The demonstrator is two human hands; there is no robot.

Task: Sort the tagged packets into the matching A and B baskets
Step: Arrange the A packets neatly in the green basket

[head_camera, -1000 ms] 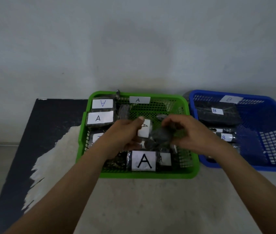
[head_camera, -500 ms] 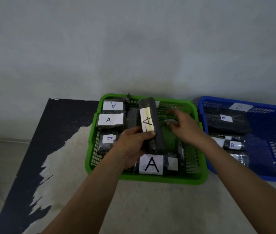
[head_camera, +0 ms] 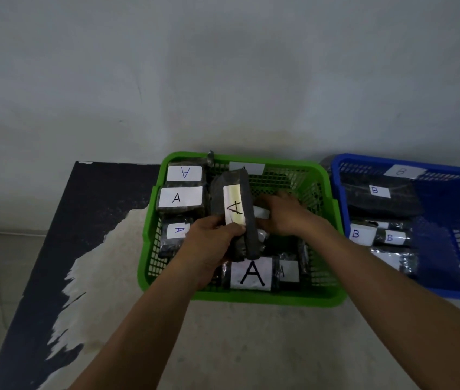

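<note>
Our left hand (head_camera: pixel 212 244) grips the A-tagged packet (head_camera: pixel 234 212), tilted over the middle of the green basket (head_camera: pixel 251 301). Our right hand (head_camera: pixel 282 218) is inside the green basket behind the packet; we can't tell its grip. The blue basket (head_camera: pixel 338 198), just right of the green basket, holds B packets (head_camera: pixel 375 190).

The A-tagged packet (head_camera: pixel 247 226) in the left hand (head_camera: pixel 209 244) hid the fingertips of the right hand (head_camera: pixel 285 215) and most of a white tag (head_camera: pixel 261 212) beneath them, its letter unreadable. The blue basket (head_camera: pixel 392 162) was cut off at the right edge.
</note>
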